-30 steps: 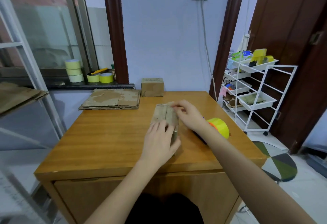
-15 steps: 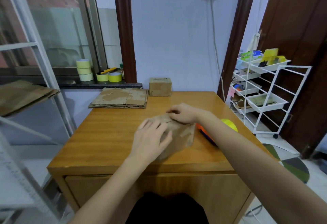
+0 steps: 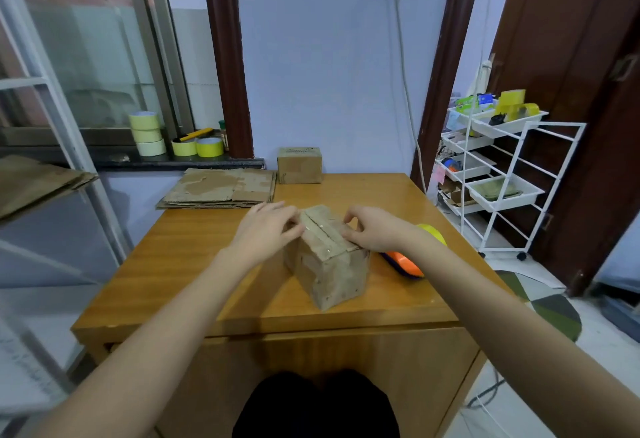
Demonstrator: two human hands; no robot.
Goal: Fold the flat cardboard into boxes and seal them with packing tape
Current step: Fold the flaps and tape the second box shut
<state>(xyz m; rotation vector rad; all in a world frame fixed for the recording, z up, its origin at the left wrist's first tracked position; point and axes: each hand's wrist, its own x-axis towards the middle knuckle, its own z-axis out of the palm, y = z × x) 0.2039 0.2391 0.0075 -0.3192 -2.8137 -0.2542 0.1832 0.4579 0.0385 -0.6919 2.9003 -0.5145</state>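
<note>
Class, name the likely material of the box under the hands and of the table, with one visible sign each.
Box: probably worn brown cardboard, matte, scuffed, with a glossy tape strip along its top seam. Table: wood or wood veneer, orange-brown, showing grain and a soft sheen.

Upright cardboard box [image 3: 329, 264], flaps seemingly shut
</note>
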